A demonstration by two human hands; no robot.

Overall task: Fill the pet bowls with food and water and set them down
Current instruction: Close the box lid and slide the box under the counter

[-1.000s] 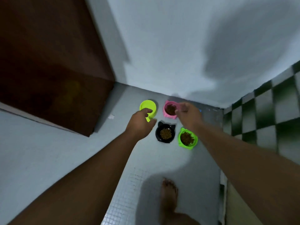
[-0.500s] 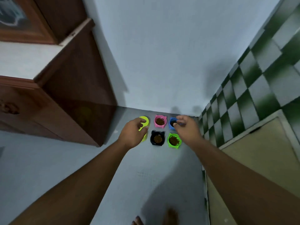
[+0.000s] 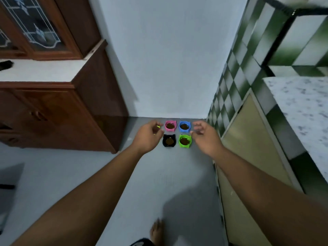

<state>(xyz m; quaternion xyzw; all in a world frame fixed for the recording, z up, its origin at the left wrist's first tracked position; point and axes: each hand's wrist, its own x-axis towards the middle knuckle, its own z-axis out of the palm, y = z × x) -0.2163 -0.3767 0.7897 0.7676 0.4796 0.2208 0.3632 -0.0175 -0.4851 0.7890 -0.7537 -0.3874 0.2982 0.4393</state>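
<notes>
We see 4 filled bowls on the floor (image 3: pixel 159 174) in a 2-by-2 block in the corner where the wall (image 3: pixel 168 59) meets the checkered tiles (image 3: pixel 230 82): pink bowl (image 3: pixel 170 125) and blue bowl (image 3: pixel 184 126) behind, black bowl (image 3: pixel 169 140) and green bowl (image 3: pixel 185 141) in front. Each holds brown dry food. We judge the corner was chosen to keep the bowls out of the walking path and tight together.

The left hand (image 3: pixel 148 137) covers a yellow-green bowl (image 3: pixel 158 127); only a sliver of that bowl shows. The fingers curl toward it, but we cannot tell whether they grip it. Its contents are hidden.

The right hand (image 3: pixel 205 137) hangs just right of the blue bowl, fingers loosely spread, holding nothing and touching no bowl.

A wooden cabinet (image 3: pixel 62 112) stands at the left.

No brand, label or writing is legible on any bowl or surface.
</notes>
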